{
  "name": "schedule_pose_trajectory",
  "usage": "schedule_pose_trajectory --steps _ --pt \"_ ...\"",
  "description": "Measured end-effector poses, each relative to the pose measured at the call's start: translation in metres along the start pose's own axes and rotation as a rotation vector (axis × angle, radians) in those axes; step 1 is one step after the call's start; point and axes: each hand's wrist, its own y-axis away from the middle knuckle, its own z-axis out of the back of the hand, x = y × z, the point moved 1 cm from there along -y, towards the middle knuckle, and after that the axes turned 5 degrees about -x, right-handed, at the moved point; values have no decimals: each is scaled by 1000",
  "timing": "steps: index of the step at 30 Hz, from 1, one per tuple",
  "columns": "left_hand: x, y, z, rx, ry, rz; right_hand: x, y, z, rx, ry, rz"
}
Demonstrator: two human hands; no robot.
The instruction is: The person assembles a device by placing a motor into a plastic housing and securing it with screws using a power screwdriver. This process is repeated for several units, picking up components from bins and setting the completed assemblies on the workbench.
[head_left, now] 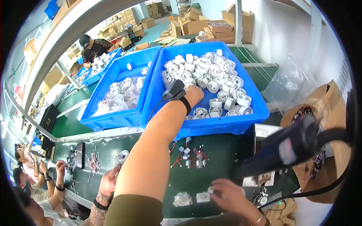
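Note:
My left hand reaches over the near side of a large blue bin, among round white plastic housings. Its fingers are hidden, so whether they grip a housing does not show. A dark device is strapped at that wrist. Low on the right, my right hand pinches a small white piece over the green bench. Beside it on the bench lie a flat white square piece and a clump of whitish material. Small motors with red wires lie between my arms.
A second blue bin holds bagged white parts. A co-worker's tattooed hand is close left of my arm, by a white housing. A blurred dark tube fills the near right, before an open carton. Other people work farther left.

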Motion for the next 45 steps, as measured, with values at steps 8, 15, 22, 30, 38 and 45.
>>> schedule_pose_trajectory --steps 8,15,22,30,38,45 --pt "-30 142 89 -910 825 29 -3 29 21 -279 -148 -106" --pt "-167 259 44 -689 1363 -86 -14 40 45 -472 -277 -112" --pt "-270 276 17 -729 1411 -104 -24 58 64 -425 -422 -116" --pt "-283 282 1 -827 1207 -46 -29 75 63 -289 -181 -185" --pt "-272 275 14 -742 1246 -146 -27 50 58 -89 382 232" --pt "-265 278 20 -776 1306 -303 -10 52 70 -200 201 19"
